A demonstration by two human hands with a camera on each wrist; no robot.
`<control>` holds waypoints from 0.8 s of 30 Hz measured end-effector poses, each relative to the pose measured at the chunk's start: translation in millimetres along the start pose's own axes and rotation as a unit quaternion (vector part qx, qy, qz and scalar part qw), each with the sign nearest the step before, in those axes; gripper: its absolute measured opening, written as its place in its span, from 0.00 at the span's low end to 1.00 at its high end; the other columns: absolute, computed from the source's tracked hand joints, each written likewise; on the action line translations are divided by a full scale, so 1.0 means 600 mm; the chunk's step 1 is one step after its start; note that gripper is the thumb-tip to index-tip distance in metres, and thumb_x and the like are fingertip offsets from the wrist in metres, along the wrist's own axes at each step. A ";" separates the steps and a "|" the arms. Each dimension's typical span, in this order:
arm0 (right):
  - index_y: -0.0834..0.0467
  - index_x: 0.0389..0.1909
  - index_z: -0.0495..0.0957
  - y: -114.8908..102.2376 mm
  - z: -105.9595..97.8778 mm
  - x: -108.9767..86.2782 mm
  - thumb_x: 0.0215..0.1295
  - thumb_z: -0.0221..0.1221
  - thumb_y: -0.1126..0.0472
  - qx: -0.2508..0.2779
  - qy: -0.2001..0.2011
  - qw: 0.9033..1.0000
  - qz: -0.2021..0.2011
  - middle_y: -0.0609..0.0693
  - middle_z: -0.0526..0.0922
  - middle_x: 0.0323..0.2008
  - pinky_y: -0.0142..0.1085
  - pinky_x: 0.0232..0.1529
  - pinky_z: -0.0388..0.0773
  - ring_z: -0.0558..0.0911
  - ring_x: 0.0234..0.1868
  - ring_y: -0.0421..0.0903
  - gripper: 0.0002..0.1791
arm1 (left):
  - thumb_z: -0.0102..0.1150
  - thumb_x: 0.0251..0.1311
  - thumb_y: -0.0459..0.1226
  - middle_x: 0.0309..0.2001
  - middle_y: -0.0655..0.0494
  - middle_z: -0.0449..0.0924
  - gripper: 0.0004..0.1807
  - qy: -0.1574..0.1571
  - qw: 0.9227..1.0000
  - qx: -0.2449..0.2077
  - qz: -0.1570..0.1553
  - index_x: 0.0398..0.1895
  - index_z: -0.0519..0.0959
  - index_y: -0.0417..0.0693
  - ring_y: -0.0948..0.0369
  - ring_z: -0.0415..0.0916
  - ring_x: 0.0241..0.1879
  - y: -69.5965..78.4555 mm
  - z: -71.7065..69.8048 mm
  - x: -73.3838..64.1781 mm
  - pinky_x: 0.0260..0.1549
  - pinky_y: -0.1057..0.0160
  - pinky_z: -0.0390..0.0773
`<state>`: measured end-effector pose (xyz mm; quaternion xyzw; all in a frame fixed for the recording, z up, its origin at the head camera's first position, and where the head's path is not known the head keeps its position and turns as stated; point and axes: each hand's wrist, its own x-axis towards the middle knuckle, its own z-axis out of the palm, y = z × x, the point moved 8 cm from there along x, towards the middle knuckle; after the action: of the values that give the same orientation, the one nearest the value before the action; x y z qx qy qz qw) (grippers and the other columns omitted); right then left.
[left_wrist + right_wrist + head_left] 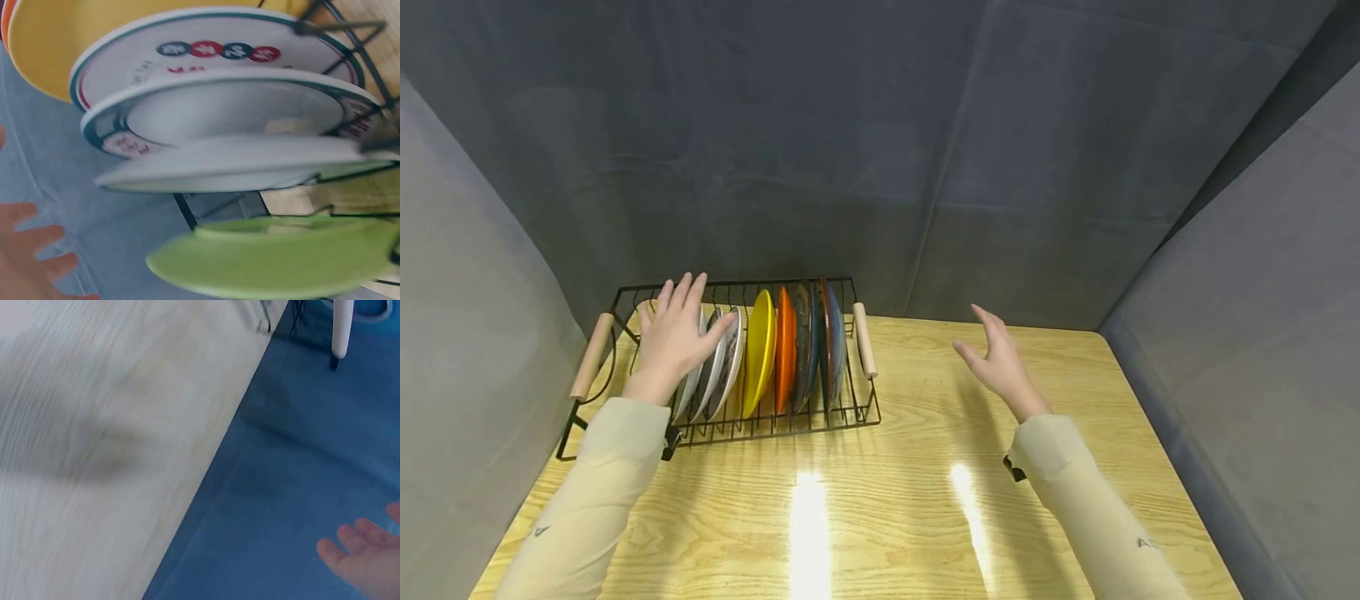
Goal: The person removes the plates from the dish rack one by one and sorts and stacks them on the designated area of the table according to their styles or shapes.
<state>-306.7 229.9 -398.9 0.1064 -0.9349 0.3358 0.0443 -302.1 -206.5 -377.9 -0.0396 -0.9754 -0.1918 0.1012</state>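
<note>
My left hand (672, 337) hovers over the left part of a black wire dish rack (775, 432), its fingers spread and holding nothing. Beneath and beside it, plates stand on edge in the rack. In the left wrist view these include a light green plate (269, 259) and several white plates (231, 115), some with green rims and red lettering. Farther right stand a yellow plate (760, 354), an orange plate (786, 350), dark plates (803, 358) and a bluish plate (837, 342). Right of the rack, my right hand (1000, 362) is raised above the table, empty, with fingers loosely extended.
The rack has a wooden handle at its left end (592, 357) and another wooden handle at its right (864, 340). A light wood table (910, 517) lies under everything. Dark grey cloth (820, 150) rises behind it, with grey side panels left and right.
</note>
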 end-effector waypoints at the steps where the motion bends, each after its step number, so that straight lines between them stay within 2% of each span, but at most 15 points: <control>1: 0.56 0.70 0.48 -0.007 0.008 0.002 0.64 0.54 0.52 0.019 0.002 1.000 -0.001 0.61 0.51 0.68 0.57 0.60 0.56 0.54 0.66 0.61 0.38 | 0.39 0.61 0.61 0.70 0.40 0.43 0.43 0.013 1.000 -0.003 -0.003 0.72 0.44 0.47 0.42 0.36 0.68 -0.006 -0.006 -0.003 0.58 0.32 0.34; 6: 0.59 0.69 0.52 -0.039 0.047 0.011 0.65 0.53 0.55 0.098 0.001 0.995 -0.001 0.60 0.56 0.66 0.54 0.59 0.60 0.60 0.63 0.60 0.34 | 0.42 0.64 0.53 0.68 0.37 0.48 0.38 0.057 0.998 -0.020 -0.033 0.70 0.49 0.40 0.41 0.42 0.67 -0.044 -0.029 -0.019 0.60 0.36 0.39; 12: 0.60 0.67 0.54 -0.066 0.098 0.022 0.65 0.53 0.59 0.150 -0.011 0.988 0.022 0.63 0.60 0.62 0.54 0.58 0.62 0.63 0.61 0.60 0.32 | 0.47 0.63 0.44 0.66 0.31 0.49 0.36 0.077 0.993 -0.044 -0.074 0.69 0.49 0.35 0.36 0.45 0.64 -0.102 -0.040 -0.040 0.58 0.35 0.44; 19: 0.63 0.66 0.56 -0.075 0.154 0.023 0.65 0.53 0.60 0.182 -0.024 0.981 0.054 0.63 0.63 0.61 0.52 0.57 0.65 0.65 0.60 0.61 0.31 | 0.46 0.62 0.36 0.63 0.27 0.51 0.33 0.076 0.986 -0.081 -0.127 0.67 0.51 0.30 0.31 0.47 0.61 -0.169 -0.033 -0.066 0.56 0.36 0.49; 24: 0.62 0.66 0.57 -0.078 0.186 0.020 0.66 0.53 0.57 0.217 -0.037 0.971 0.094 0.63 0.65 0.60 0.49 0.54 0.69 0.68 0.59 0.59 0.30 | 0.46 0.60 0.34 0.59 0.23 0.53 0.31 0.065 0.979 -0.090 -0.168 0.63 0.53 0.24 0.29 0.51 0.56 -0.211 -0.026 -0.086 0.53 0.35 0.54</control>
<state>-309.0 121.5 -454.0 0.0372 -0.8463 0.5293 -0.0465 -263.8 -331.2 -421.4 0.1285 -0.9381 -0.2956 0.1265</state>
